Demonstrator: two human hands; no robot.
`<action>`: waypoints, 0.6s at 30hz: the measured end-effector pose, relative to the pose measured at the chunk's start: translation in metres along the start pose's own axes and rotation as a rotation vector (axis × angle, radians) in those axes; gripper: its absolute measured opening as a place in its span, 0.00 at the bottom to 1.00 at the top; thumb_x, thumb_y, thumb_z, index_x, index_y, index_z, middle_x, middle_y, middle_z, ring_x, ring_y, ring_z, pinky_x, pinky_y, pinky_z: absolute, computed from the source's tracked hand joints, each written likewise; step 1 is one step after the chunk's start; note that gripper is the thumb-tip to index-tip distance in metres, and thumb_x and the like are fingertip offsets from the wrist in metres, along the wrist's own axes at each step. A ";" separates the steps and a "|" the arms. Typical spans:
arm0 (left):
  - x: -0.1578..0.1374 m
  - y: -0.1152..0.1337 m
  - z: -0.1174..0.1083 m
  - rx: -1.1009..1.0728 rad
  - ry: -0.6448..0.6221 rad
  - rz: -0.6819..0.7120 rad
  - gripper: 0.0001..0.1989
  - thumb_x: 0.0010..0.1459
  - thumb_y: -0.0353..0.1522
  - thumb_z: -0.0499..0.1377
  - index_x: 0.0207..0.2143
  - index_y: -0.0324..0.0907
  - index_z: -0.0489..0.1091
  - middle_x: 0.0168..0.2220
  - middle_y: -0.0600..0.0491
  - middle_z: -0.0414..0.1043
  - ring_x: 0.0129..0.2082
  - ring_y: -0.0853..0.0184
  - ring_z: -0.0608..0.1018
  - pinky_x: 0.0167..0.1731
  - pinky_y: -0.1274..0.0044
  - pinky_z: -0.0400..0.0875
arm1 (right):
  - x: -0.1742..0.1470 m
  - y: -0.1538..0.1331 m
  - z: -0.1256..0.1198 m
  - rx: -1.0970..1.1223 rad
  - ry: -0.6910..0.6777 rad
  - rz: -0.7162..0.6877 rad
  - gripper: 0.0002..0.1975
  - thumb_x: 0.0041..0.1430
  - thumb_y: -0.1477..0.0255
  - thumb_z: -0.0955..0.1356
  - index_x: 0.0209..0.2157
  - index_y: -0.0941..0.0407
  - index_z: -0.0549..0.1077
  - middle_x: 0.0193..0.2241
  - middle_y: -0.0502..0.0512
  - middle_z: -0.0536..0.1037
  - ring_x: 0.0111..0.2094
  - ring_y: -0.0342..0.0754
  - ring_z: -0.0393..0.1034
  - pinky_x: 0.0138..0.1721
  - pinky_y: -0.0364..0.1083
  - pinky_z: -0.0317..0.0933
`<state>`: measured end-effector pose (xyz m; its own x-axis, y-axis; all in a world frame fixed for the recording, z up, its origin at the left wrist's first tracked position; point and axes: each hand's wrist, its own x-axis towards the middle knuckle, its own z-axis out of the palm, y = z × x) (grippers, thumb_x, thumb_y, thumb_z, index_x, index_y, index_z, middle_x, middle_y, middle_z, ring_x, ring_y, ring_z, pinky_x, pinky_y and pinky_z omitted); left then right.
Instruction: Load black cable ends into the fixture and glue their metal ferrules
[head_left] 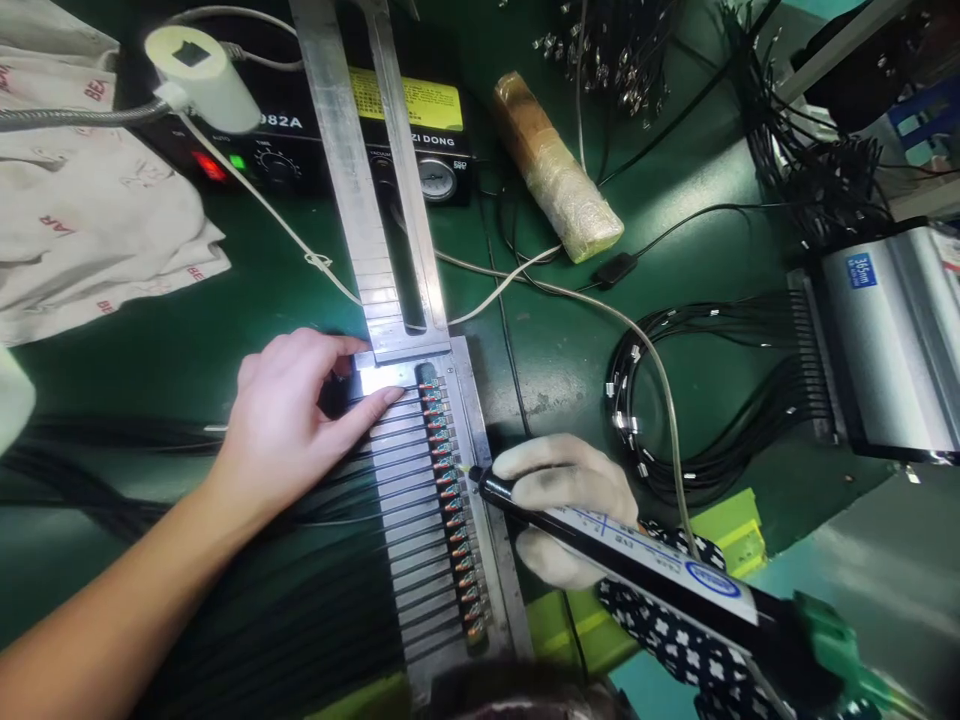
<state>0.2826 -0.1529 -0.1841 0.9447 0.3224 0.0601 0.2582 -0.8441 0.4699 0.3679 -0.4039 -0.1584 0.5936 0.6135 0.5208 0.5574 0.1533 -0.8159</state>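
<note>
My left hand, bare, reaches in from the left. Its thumb presses on the upper end of a slotted metal jig, by the topmost black cable, while the index finger bends around the jig's far edge. Black cables lie side by side in the slots, each ending in a small circuit board in a column. In my right hand, which wears a white glove, is a black dispensing syringe with a pale label. Its tip points left at the middle of the column; I cannot tell whether it touches.
Behind the jig stands a black dispenser controller with a gauge. A slotted metal bar leans over it. A wrapped roll, coiled cables and a silver 365nm lamp unit are to the right. A white lamp head hangs upper left.
</note>
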 end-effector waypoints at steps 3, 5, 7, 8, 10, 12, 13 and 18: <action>0.000 0.001 -0.001 0.010 -0.003 0.008 0.19 0.59 0.48 0.54 0.41 0.44 0.68 0.32 0.54 0.64 0.35 0.61 0.69 0.37 0.71 0.59 | -0.004 0.002 -0.001 -0.022 -0.099 -0.008 0.08 0.53 0.73 0.70 0.37 0.56 0.73 0.37 0.56 0.79 0.33 0.47 0.78 0.34 0.44 0.75; 0.001 0.001 -0.001 0.016 -0.001 0.014 0.19 0.60 0.48 0.54 0.42 0.43 0.68 0.32 0.53 0.64 0.35 0.61 0.69 0.37 0.71 0.59 | -0.005 0.006 -0.002 -0.039 -0.132 -0.008 0.07 0.53 0.73 0.70 0.36 0.57 0.73 0.37 0.58 0.79 0.35 0.47 0.78 0.37 0.45 0.75; 0.001 0.001 -0.001 0.012 0.002 0.014 0.19 0.60 0.48 0.54 0.42 0.43 0.68 0.32 0.53 0.64 0.35 0.61 0.69 0.36 0.70 0.59 | -0.006 0.008 -0.002 -0.040 -0.134 -0.003 0.07 0.53 0.73 0.70 0.36 0.57 0.73 0.37 0.58 0.79 0.36 0.47 0.77 0.37 0.45 0.74; 0.000 0.001 -0.001 0.009 0.001 0.014 0.19 0.60 0.48 0.54 0.42 0.43 0.68 0.32 0.53 0.64 0.35 0.61 0.69 0.36 0.70 0.59 | -0.005 0.009 -0.002 -0.035 -0.135 -0.003 0.07 0.53 0.73 0.71 0.36 0.57 0.73 0.37 0.58 0.79 0.36 0.47 0.77 0.37 0.45 0.74; 0.000 0.001 -0.001 0.007 0.001 0.013 0.18 0.59 0.47 0.55 0.42 0.43 0.68 0.32 0.53 0.64 0.35 0.61 0.69 0.37 0.70 0.59 | -0.004 0.009 -0.002 -0.031 -0.140 -0.001 0.08 0.53 0.72 0.71 0.36 0.57 0.73 0.37 0.57 0.79 0.36 0.47 0.77 0.37 0.45 0.74; 0.000 0.000 -0.001 0.007 0.003 0.013 0.18 0.59 0.47 0.55 0.42 0.43 0.68 0.32 0.53 0.64 0.35 0.61 0.69 0.37 0.70 0.59 | -0.004 0.009 -0.002 -0.028 -0.146 -0.004 0.08 0.53 0.72 0.71 0.37 0.57 0.73 0.37 0.57 0.79 0.36 0.47 0.77 0.37 0.45 0.74; 0.000 0.000 -0.001 0.006 0.004 0.013 0.18 0.59 0.47 0.55 0.42 0.43 0.68 0.32 0.53 0.64 0.36 0.61 0.69 0.37 0.70 0.59 | -0.003 0.008 -0.002 -0.027 -0.146 -0.003 0.08 0.53 0.72 0.71 0.36 0.57 0.73 0.37 0.57 0.79 0.36 0.47 0.77 0.37 0.45 0.74; 0.000 0.001 -0.001 0.010 -0.006 0.010 0.18 0.59 0.47 0.56 0.42 0.43 0.68 0.32 0.54 0.64 0.35 0.61 0.69 0.36 0.70 0.59 | -0.004 0.008 0.001 -0.011 -0.108 -0.003 0.07 0.53 0.73 0.70 0.35 0.57 0.73 0.35 0.57 0.79 0.34 0.47 0.77 0.35 0.44 0.74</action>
<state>0.2827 -0.1531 -0.1830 0.9485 0.3113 0.0590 0.2509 -0.8515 0.4604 0.3695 -0.4046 -0.1675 0.5257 0.6933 0.4929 0.5660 0.1476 -0.8111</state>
